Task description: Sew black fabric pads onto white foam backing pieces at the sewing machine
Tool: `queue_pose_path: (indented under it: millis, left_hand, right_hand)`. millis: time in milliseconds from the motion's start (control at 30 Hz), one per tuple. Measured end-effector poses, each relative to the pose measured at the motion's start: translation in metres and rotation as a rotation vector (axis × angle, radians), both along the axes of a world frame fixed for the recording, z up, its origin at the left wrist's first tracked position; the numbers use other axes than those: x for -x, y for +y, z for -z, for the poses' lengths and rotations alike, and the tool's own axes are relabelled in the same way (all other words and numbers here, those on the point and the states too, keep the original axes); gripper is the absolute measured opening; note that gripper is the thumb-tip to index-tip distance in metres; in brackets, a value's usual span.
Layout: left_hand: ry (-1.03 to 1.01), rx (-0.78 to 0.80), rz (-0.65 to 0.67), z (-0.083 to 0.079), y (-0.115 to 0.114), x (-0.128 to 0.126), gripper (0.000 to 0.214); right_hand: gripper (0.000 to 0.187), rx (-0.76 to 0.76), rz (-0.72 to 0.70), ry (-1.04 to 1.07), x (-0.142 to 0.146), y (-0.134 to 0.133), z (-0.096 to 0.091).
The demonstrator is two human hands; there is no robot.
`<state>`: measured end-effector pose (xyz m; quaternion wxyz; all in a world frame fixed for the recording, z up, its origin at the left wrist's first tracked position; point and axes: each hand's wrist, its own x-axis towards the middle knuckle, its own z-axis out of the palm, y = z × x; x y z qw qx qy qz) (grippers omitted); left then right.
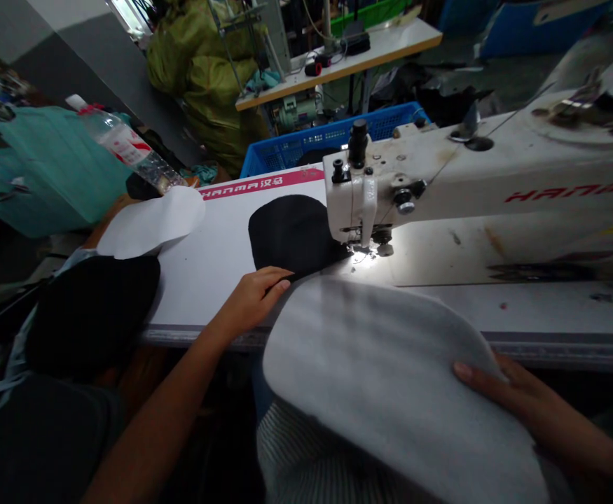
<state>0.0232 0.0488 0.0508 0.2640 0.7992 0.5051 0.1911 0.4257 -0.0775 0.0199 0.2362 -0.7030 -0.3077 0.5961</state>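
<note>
On my feed, the left hand (249, 299) is pinched onto the near edge of a black, rounded, flat fabric-like piece (291, 231). That piece lies on the flat white surface (206, 280), reaching the lit needle area of the off-white metal sewing machine (432, 178). I see the right hand (524, 395) clamped on a large, pale grey, rounded panel (369, 357), thumb on top.

Single view, from the wearer's head, facing forward and down across the table (206, 273). Close range: left hand (251, 297) and right hand (516, 392) both seen, panel (369, 364) large in foreground, running off bottom. Machine (443, 175) cut at right. Second table (384, 56) beyond, near top.
</note>
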Motion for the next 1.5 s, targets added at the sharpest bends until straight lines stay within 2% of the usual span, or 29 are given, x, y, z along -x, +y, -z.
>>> queue_pose_path:
  millis: [100, 167, 267, 333, 467, 567, 633, 733, 900, 1033, 1133, 1200, 1267, 1333, 1367, 1400, 1433, 1500]
  left_hand:
    - [0.068, -0.126, 0.053, -0.001, -0.011, -0.004, 0.032]
    - [0.137, -0.226, 0.089, -0.001, -0.017, -0.007, 0.032]
    - [0.219, -0.311, 0.149, 0.000, -0.020, -0.011, 0.028]
    - [0.260, -0.331, 0.177, 0.001, -0.021, -0.014, 0.026]
    - [0.317, -0.370, 0.213, 0.000, -0.026, -0.023, 0.023]
    - [0.340, -0.395, 0.200, -0.001, -0.030, -0.029, 0.022]
    - [0.346, -0.397, 0.165, -0.002, -0.032, -0.028, 0.020]
    - [0.366, -0.426, 0.092, 0.000, -0.034, -0.020, 0.019]
    - [0.378, -0.487, 0.021, 0.012, -0.040, -0.007, 0.019]
    - [0.282, -0.462, 0.064, 0.013, -0.051, -0.018, 0.022]
    - [0.244, -0.402, 0.114, 0.011, -0.059, -0.025, 0.023]
    - [0.148, -0.338, 0.069, 0.014, -0.062, -0.020, 0.023]
    - [-0.027, -0.288, -0.152, 0.020, -0.061, -0.008, 0.025]
    - [-0.266, -0.193, -0.496, 0.029, -0.058, 0.006, 0.036]
    - [-0.402, -0.102, -0.639, 0.033, -0.055, 0.013, 0.043]
    - [-0.536, 0.025, -0.720, 0.036, -0.053, 0.017, 0.050]
    - [-0.641, 0.181, -0.738, 0.039, -0.050, 0.020, 0.055]
    - [-0.729, 0.460, -0.662, 0.039, -0.046, 0.021, 0.059]
  right_hand:
    - [0.051, 0.119, 0.007, 0.124, 0.005, 0.015, -0.002]
    - [0.049, 0.132, 0.074, 0.132, 0.006, 0.018, -0.003]
    - [0.054, 0.116, 0.248, 0.104, 0.010, 0.008, -0.005]
    - [0.060, 0.085, 0.315, 0.062, 0.019, -0.005, -0.004]
    - [0.069, 0.032, 0.292, 0.083, 0.059, -0.024, 0.005]
    - [0.077, -0.023, 0.342, 0.174, 0.096, -0.022, 0.012]
    - [0.080, -0.057, 0.362, 0.206, 0.110, -0.017, 0.014]
    - [0.081, -0.081, 0.356, 0.184, 0.106, -0.015, 0.013]
    - [0.081, -0.060, 0.306, 0.071, 0.088, -0.029, 0.016]
    - [0.073, -0.159, 0.262, 0.067, 0.121, -0.029, 0.017]
    - [0.069, -0.203, 0.153, 0.083, 0.149, -0.021, 0.017]
    - [0.069, -0.185, 0.137, 0.115, 0.154, -0.016, 0.017]
    - [0.069, -0.152, 0.174, 0.167, 0.150, -0.015, 0.018]
    - [0.069, -0.105, 0.209, 0.242, 0.143, -0.016, 0.017]
    - [0.069, -0.081, 0.226, 0.279, 0.140, -0.017, 0.017]
    - [0.070, -0.061, 0.238, 0.314, 0.138, -0.016, 0.016]
    - [0.070, -0.047, 0.248, 0.343, 0.137, -0.015, 0.014]
    - [0.071, -0.036, 0.260, 0.369, 0.137, -0.011, 0.012]
